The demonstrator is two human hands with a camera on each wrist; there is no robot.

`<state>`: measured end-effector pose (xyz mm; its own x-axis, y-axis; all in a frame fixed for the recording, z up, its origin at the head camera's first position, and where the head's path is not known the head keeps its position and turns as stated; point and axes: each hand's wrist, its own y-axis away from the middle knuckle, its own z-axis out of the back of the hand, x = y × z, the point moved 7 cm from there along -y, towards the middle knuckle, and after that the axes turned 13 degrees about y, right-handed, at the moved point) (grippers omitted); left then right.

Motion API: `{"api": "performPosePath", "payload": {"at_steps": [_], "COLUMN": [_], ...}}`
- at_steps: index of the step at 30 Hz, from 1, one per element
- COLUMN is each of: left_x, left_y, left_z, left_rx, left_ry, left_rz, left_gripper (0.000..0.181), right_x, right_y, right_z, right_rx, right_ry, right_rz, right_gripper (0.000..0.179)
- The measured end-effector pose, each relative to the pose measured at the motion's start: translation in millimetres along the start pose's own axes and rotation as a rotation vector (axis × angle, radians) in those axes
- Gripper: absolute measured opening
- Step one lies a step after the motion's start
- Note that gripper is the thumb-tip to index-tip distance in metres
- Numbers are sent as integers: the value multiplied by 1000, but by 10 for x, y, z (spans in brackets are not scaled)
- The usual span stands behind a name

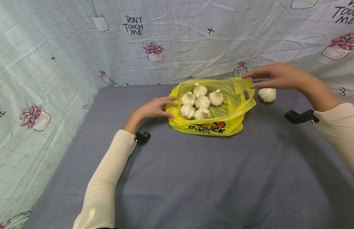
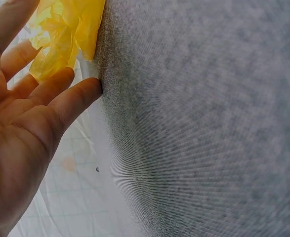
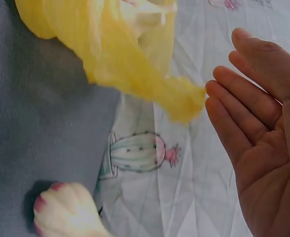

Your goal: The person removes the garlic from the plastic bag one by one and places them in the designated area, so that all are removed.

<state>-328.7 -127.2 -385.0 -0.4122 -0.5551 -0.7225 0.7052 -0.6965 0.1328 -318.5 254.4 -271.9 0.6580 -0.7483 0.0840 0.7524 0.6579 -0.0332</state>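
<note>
A yellow plastic bag stands with its mouth spread wide, and several garlic bulbs lie inside toward its left half. My left hand is at the bag's left side, fingers extended along the plastic; the left wrist view shows the fingers loosely spread beside the crumpled yellow edge. At the upper right, my right hand hovers near the bag's raised handle, its straight fingertips right at the plastic in the right wrist view. Below that hand, a single garlic bulb lies outside the bag.
Grey cloth covers the table. A pale printed curtain hangs behind the table and along its left side. Each wrist carries a black strap-on device, one on the left and one on the right.
</note>
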Motion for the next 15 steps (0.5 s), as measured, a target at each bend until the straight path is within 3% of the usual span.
{"api": "performPosePath", "payload": {"at_steps": [4, 15], "left_x": [-13, -31], "left_y": [2, 2], "left_z": [-1, -23], "left_rx": [-3, 6], "left_ry": [-3, -9], "left_rz": [-1, 1], "left_gripper": [60, 59], "right_x": [127, 313], "right_y": [-134, -682], "right_z": [-24, -178], "right_rx": [37, 252], "right_ry": [-13, -81], "right_rz": [63, 179], "right_gripper": [45, 45]}}
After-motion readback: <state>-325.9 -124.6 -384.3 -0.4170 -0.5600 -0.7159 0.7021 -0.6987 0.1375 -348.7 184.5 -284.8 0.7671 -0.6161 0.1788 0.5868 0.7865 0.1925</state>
